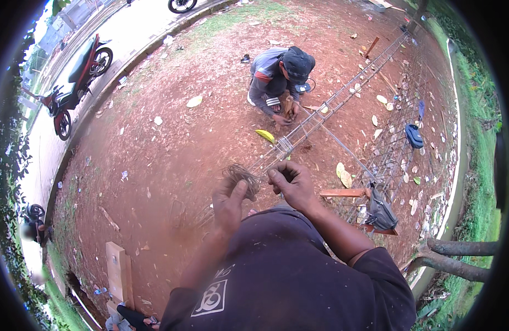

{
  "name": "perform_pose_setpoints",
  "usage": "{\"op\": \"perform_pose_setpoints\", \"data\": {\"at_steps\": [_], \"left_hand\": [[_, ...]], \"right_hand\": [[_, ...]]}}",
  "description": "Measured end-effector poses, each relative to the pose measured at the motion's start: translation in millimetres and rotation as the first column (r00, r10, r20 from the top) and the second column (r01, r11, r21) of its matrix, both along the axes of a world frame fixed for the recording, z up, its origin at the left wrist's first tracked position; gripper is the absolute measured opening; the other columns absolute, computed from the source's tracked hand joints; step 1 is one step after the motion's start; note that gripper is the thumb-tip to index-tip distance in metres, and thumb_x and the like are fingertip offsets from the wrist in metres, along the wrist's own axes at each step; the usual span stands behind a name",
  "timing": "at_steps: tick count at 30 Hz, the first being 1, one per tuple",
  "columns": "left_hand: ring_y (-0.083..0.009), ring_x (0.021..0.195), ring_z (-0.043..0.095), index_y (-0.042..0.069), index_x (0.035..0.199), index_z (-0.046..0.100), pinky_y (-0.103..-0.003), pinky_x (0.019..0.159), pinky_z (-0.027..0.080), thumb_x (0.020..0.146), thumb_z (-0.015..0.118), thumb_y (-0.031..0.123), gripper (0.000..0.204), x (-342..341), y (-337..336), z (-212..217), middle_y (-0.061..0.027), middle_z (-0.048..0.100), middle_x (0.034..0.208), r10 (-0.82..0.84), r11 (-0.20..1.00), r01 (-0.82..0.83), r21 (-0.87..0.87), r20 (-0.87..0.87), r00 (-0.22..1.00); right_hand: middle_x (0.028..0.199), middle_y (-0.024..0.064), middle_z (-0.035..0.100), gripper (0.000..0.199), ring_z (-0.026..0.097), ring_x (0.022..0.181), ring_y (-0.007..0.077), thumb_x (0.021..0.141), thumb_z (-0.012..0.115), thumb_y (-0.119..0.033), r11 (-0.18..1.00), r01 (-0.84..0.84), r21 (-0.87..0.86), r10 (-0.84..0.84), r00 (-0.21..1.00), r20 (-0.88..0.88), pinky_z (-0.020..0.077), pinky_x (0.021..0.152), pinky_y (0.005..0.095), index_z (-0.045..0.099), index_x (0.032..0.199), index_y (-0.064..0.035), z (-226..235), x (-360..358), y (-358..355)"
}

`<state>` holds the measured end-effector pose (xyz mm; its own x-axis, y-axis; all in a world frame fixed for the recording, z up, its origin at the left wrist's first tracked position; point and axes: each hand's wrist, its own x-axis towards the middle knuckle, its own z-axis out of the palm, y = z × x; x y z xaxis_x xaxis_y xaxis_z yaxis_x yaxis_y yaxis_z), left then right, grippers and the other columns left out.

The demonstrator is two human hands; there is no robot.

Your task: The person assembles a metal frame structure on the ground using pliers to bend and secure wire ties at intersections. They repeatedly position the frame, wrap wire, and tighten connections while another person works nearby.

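Observation:
A tangled bundle of thin binding wire (241,177) sits in my left hand (229,205), with the thumb pressed over it. Just to its right, the thumb and fingers of my right hand (295,186) are pinched together; whatever they hold is too fine to make out. Beyond my hands a long steel rebar cage (343,103) runs off toward the upper right. Several rebar stirrups (284,145) are bunched at its near part, close to my right hand.
A co-worker in a dark cap (298,63) crouches left of the cage, hands low beside it. More rebar mesh (395,149) lies at right, with a blue bag (414,136) and a grey backpack (382,212). A motorcycle (78,83) stands on the paving; wooden boards (116,270) lie lower left.

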<state>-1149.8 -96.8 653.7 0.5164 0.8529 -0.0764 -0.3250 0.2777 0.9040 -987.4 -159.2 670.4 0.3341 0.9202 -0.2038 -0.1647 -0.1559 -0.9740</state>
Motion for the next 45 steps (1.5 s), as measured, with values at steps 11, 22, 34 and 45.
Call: {"op": "perform_pose_setpoints", "data": {"at_steps": [11,22,34,45], "left_hand": [[-0.0091,0.067,0.058,-0.002,0.098,0.061,-0.024,0.06,0.05,0.088,0.06,0.006,0.013,-2,0,12,-0.004,0.062,0.078,-0.03,0.997,0.034,0.066,-0.062,0.998],[-0.006,0.059,0.052,0.0,0.083,0.061,-0.024,0.051,0.041,0.079,0.061,0.005,0.006,-20,25,-11,0.0007,0.055,0.064,-0.251,0.956,0.293,0.029,-0.437,0.863],[-0.0175,0.093,0.061,-0.004,0.115,0.056,-0.031,0.087,0.05,0.079,0.063,0.002,0.037,-23,23,-28,-0.0142,0.061,0.108,-0.089,0.993,0.1,0.058,-0.162,0.983],[-0.0147,0.067,0.063,-0.004,0.105,0.061,-0.026,0.061,0.053,0.085,0.055,-0.002,0.021,-25,24,-54,-0.0095,0.064,0.079,-0.124,0.984,0.168,0.058,-0.455,0.882]], "right_hand": [[0.078,0.0113,0.065,0.021,0.065,0.067,0.0201,0.077,0.071,-0.003,0.934,-0.167,0.315,-0.022,0.855,0.519,0.0508,0.057,0.0289,0.068,0.097,-0.0009,2,-19,2],[0.083,0.0104,0.067,0.016,0.066,0.073,0.0185,0.077,0.071,-0.001,0.879,-0.143,0.454,-0.178,0.786,0.592,0.0512,0.063,0.0287,0.069,0.092,-0.003,14,10,16],[0.078,0.011,0.06,0.011,0.061,0.075,0.0317,0.082,0.066,-0.013,0.922,-0.281,0.266,0.04,0.753,0.657,0.0479,0.064,0.0405,0.065,0.089,-0.0052,-3,-4,28],[0.095,0.0066,0.059,0.013,0.061,0.086,0.0246,0.077,0.06,-0.014,0.918,-0.375,0.129,-0.027,0.267,0.963,0.0522,0.065,0.0368,0.063,0.089,-0.0093,-44,-13,26]]}}
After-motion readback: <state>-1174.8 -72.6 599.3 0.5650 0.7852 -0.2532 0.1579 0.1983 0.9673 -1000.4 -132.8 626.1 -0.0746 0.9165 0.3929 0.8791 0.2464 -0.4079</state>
